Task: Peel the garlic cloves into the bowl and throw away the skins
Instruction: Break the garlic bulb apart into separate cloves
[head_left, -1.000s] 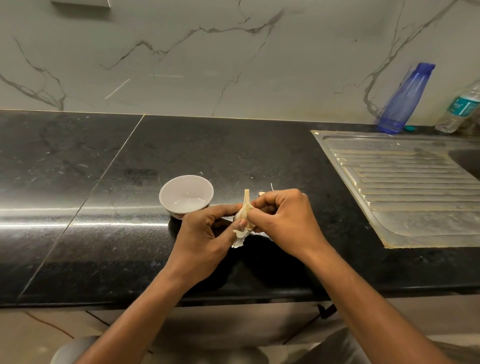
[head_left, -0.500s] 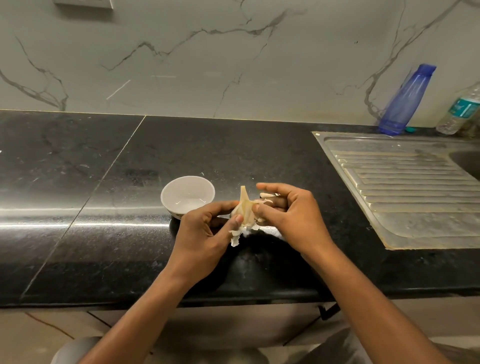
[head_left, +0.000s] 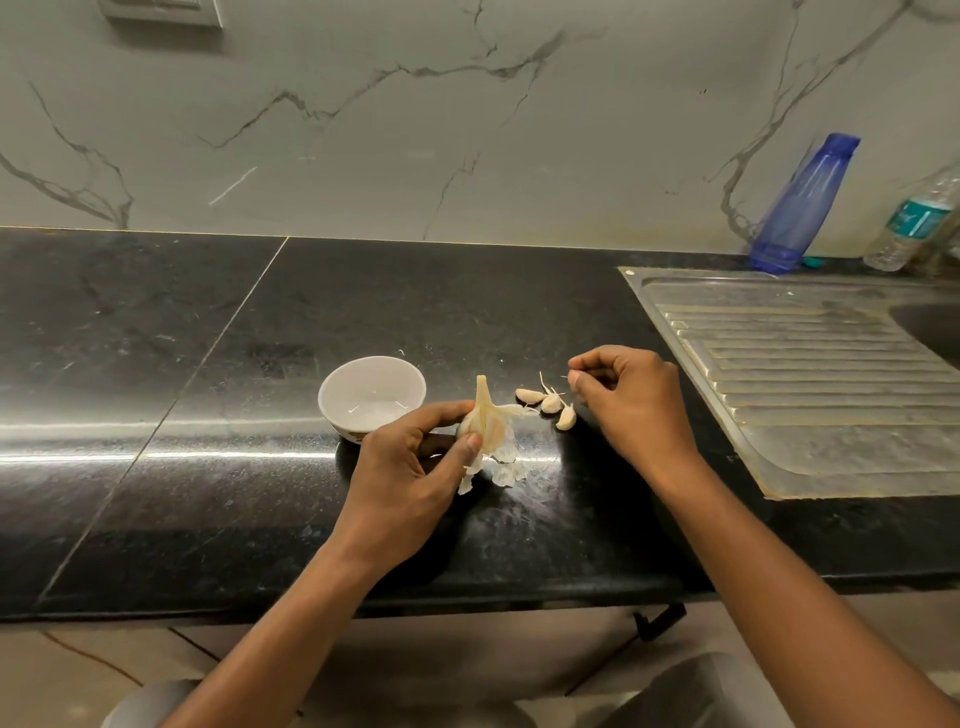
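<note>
Black tabletop (head_left: 208, 493). Left hand (head_left: 410, 483) curled, thumb and fingers gripping the garlic bulb. Right hand (head_left: 631, 402) curled, fingertips pinched together; whether it holds anything, cannot tell. White bowl (head_left: 323, 400) just left of bulb. Garlic bulb (head_left: 485, 415) stem up, pale, papery skin torn open and hanging loose. Three cream cloves (head_left: 550, 402) on tabletop between bulb and right hand.

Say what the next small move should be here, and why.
Probably the right hand should pinch the nearest of the cloves to start peeling. Three cloves lie loose on the counter just by its fingertips, the bowl looks empty, and the left hand holds the bulb.
</note>
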